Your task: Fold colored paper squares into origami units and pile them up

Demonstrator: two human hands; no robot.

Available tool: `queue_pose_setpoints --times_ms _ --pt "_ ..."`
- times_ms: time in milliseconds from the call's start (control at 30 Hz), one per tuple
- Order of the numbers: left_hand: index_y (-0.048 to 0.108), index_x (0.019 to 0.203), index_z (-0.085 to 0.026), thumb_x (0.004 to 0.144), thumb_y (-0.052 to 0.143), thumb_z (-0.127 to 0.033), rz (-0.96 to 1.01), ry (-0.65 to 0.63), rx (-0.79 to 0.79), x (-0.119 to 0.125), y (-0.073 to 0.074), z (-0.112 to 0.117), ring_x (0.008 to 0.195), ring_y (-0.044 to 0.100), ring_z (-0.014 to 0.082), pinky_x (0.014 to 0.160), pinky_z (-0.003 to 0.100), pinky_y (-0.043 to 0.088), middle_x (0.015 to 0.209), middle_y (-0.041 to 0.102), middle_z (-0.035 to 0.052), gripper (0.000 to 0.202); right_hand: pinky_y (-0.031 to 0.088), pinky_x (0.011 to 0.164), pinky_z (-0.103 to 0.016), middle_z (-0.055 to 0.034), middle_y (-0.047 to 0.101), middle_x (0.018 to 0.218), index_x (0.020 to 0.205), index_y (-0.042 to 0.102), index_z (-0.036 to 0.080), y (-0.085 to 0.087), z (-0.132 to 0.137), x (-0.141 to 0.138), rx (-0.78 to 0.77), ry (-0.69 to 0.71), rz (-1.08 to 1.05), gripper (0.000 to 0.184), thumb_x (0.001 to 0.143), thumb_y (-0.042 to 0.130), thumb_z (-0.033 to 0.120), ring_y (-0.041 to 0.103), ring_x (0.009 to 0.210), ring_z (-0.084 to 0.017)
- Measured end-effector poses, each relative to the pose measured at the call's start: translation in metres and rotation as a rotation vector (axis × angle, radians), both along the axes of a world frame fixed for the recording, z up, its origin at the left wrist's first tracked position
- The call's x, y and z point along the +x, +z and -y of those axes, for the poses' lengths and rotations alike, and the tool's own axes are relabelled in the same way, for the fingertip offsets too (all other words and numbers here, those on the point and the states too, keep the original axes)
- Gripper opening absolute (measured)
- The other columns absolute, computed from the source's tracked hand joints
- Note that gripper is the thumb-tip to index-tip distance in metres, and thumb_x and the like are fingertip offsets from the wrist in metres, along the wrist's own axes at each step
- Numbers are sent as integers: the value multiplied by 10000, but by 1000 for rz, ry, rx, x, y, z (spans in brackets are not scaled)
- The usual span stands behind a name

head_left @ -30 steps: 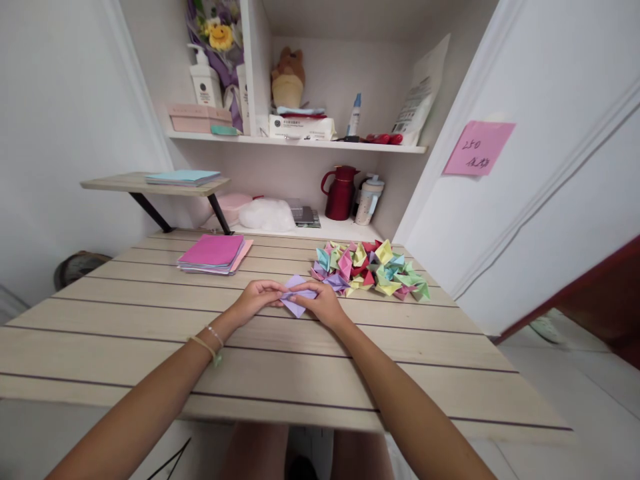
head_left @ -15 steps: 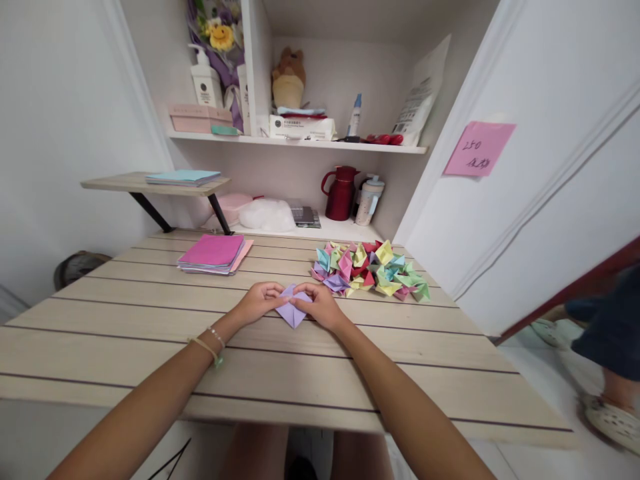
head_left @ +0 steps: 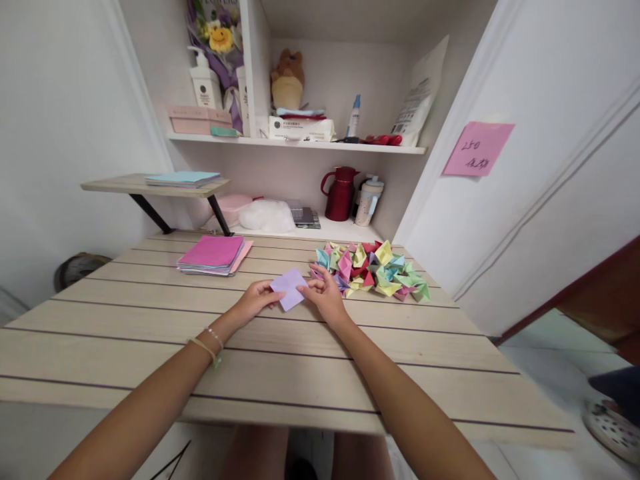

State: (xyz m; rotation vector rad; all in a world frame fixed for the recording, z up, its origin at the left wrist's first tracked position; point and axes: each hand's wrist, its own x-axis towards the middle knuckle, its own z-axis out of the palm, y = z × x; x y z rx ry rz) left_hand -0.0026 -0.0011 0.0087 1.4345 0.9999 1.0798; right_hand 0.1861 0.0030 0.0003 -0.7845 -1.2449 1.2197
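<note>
A small lilac folded paper (head_left: 289, 288) lies as a flat square on the wooden table (head_left: 150, 320), held between both hands. My left hand (head_left: 256, 297) pinches its left edge. My right hand (head_left: 324, 293) pinches its right edge, fingers bent. Just right of my hands sits a pile of several folded paper pieces (head_left: 373, 269) in pink, yellow, green, blue and red. A stack of coloured paper sheets (head_left: 214, 254), magenta on top, lies at the back left of the table.
A small side shelf (head_left: 145, 184) with blue sheets juts out at the left. Behind the table stand a red jug (head_left: 341, 193) and a white cup (head_left: 369, 199). A pink note (head_left: 477, 148) is stuck on the wall at right. Another person's shoe (head_left: 613, 420) shows at lower right.
The lilac paper went from a pointed, partly folded shape to a flat square and moved slightly away from me. The other person at the right edge has moved mostly out of view.
</note>
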Motion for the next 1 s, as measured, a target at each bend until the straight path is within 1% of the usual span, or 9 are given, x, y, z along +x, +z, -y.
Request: queue_pose_setpoints --times_ms 100,233,333,433,567,700,767,867,1000 --pt "647 846 -110 645 709 -288 -17 2 12 -1 1 0 467 475 69 476 194 382 584 596 -8 276 380 457 -192 70 535 572 1067 537 198 2 0 2 -26 25 10 548 583 744 352 461 450 -67" --pt "637 835 -108 669 693 -310 59 -29 -5 0 2 3 569 587 124 595 256 472 684 658 43 268 308 362 -174 62 544 485 895 609 166 3 5 0 -70 210 161 391 607 723 404 409 348 -52" --pt "643 852 -105 690 677 -318 37 -111 1 1 3 4 665 626 157 652 276 488 773 685 76 270 375 375 -189 9 646 593 924 609 169 4 8 -3 -69 305 158 401 637 692 437 498 370 -77" --pt "638 849 -98 704 666 -334 -10 -156 12 2 2 4 634 625 148 631 268 492 759 686 81 279 447 424 -217 -12 671 631 881 608 162 2 8 -5 -63 302 106 392 641 677 464 567 422 -109" --pt "549 1038 -104 711 652 -385 9 -142 -64 2 0 3 539 635 158 556 286 506 722 684 85 443 449 419 -226 -9 665 606 821 589 162 -1 5 -3 -59 180 132 382 642 668 490 565 402 -117" --pt "448 1157 -116 719 648 -385 10 -105 -104 2 1 5 501 639 162 499 253 495 687 686 80 552 382 378 -230 18 582 443 730 600 173 -1 7 2 50 -41 456 328 696 621 499 529 349 -140" --pt "450 1153 -111 727 638 -390 -24 -106 -101 1 2 5 410 598 135 413 205 443 623 675 62 544 370 403 -243 19 551 404 695 613 184 2 8 3 129 -152 650 306 735 586 486 516 350 -149" --pt "473 1119 -112 733 627 -396 -48 -99 -62 0 3 5 279 488 92 328 174 350 513 635 13 504 355 474 -257 -12 587 462 738 643 200 7 10 6 248 -320 872 231 753 580 421 551 453 -180" --pt "529 992 -124 704 670 -343 34 -100 12 -1 3 5 418 588 118 472 243 478 681 691 62 388 315 520 -265 -50 635 569 850 667 222 14 13 8 402 -421 1108 158 748 561 280 565 548 -198"
